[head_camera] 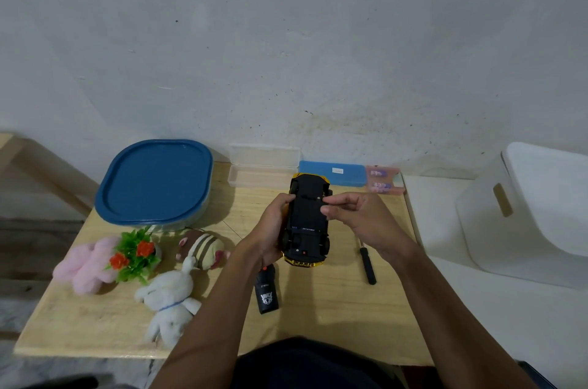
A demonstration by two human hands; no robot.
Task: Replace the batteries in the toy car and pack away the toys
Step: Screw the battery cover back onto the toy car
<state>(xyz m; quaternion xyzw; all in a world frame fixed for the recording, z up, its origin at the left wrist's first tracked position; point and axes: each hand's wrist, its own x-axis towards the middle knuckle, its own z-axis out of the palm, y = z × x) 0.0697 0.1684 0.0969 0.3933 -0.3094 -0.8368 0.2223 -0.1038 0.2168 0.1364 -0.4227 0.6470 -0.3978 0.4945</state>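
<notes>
The yellow toy car [307, 220] is held upside down above the wooden table [334, 318], its black underside facing me. My left hand [273, 229] grips the car's left side. My right hand [353, 216] has its thumb and fingertips on the underside near the battery cover. A black screwdriver [367, 266] lies on the table to the right of the car. The black remote control [266, 291] lies below the car. A pink plush [87, 264], a striped plush [203, 248] and a white rabbit plush [170, 302] lie at the left, with a small plastic plant [135, 253].
A tub with a blue lid [156, 181] stands at the back left. An open clear case [262, 170], a blue case [332, 173] and a pink battery pack [383, 183] line the back edge. A white bin [525, 207] stands to the right, off the table.
</notes>
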